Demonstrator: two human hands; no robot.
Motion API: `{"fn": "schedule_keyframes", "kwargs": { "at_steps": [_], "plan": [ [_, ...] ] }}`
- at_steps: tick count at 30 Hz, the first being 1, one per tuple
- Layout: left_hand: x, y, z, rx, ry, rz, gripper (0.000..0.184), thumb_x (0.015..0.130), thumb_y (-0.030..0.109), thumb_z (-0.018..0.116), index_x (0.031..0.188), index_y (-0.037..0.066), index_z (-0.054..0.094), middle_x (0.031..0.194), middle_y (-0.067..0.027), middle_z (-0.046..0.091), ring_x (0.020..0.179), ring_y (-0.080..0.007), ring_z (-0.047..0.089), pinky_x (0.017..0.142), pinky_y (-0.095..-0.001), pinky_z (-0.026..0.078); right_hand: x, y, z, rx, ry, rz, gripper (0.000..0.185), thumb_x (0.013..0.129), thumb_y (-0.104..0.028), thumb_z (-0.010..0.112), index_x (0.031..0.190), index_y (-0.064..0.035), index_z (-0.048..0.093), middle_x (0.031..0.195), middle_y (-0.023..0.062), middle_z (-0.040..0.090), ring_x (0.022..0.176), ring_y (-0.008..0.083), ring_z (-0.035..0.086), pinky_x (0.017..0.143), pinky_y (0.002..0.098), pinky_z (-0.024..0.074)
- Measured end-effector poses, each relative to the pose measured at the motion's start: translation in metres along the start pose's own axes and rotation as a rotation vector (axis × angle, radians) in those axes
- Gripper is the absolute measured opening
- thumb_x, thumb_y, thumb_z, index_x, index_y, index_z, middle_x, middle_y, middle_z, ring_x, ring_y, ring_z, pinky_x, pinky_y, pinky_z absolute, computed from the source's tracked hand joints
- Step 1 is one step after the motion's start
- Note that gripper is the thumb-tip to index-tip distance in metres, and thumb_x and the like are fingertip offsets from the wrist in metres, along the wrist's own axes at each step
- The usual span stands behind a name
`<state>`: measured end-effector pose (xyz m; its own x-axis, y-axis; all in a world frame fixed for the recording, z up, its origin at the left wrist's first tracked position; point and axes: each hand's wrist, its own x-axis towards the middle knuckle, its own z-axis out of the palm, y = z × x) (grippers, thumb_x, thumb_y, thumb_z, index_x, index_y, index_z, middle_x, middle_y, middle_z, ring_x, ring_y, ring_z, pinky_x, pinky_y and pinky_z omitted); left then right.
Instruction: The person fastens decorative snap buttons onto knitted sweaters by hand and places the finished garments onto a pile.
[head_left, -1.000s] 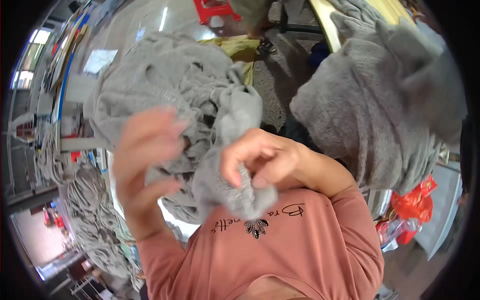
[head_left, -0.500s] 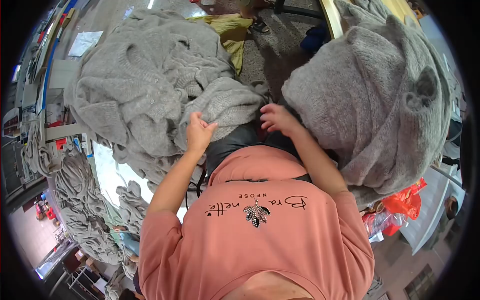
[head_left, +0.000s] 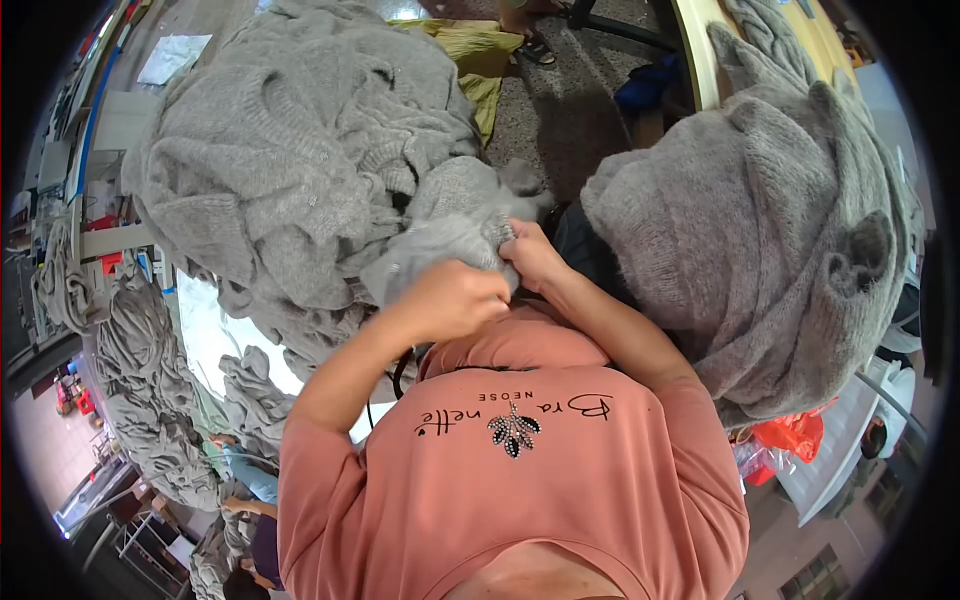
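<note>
My right hand (head_left: 532,258) is closed on the ribbed edge of a grey knit garment (head_left: 455,215) in front of my waist. Just to its left, my left hand (head_left: 462,300) forms a fist against the near side of the same garment. What its fingers hold is hidden. The garment is partly blurred and touches a large heap of grey knitwear (head_left: 270,170) on the left.
More grey knitwear (head_left: 740,230) is piled high on the right, by a pale wooden edge (head_left: 697,50). A yellow sack (head_left: 480,50) and a person's sandalled foot (head_left: 538,50) are ahead. A red plastic bag (head_left: 790,435) sits right. Another person (head_left: 262,540) is at lower left.
Both hands were apart over the garment half a second ago. They have come close together, the left moving right and nearer my body, and both have closed. The garment's near part is lifted and bunched.
</note>
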<state>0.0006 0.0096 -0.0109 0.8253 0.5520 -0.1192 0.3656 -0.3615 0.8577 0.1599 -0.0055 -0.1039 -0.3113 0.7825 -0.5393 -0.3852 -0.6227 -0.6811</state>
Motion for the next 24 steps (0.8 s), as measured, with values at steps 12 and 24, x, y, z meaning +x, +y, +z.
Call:
{"fn": "schedule_keyframes", "kwargs": {
  "at_steps": [12,24],
  "plan": [
    [0.079,-0.081,0.018,0.148,0.079,0.106,0.041,0.066,-0.005,0.046,0.101,0.011,0.058,0.107,-0.0176,0.052,0.100,-0.0322,0.049,0.086,-0.0365,0.039,-0.121,-0.109,0.047,-0.313,-1.378,-0.759,0.011,0.068,-0.003,0.048,0.061,-0.0005,0.039,0.058,0.0097,0.038,0.056,0.0255,0.046,0.049,0.0381,0.0350],
    [-0.251,0.106,-0.221,-0.489,1.161,0.424,0.019,0.069,0.023,0.055,0.076,0.006,0.053,0.080,-0.0145,0.054,0.075,-0.0255,0.053,0.063,-0.0371,0.042,-0.133,-0.129,0.020,0.580,-0.148,-0.440,0.037,0.077,-0.012,0.052,0.108,0.0088,0.047,0.103,0.0200,0.056,0.091,0.0264,0.058,0.082,0.0354,0.0461]
  ]
}}
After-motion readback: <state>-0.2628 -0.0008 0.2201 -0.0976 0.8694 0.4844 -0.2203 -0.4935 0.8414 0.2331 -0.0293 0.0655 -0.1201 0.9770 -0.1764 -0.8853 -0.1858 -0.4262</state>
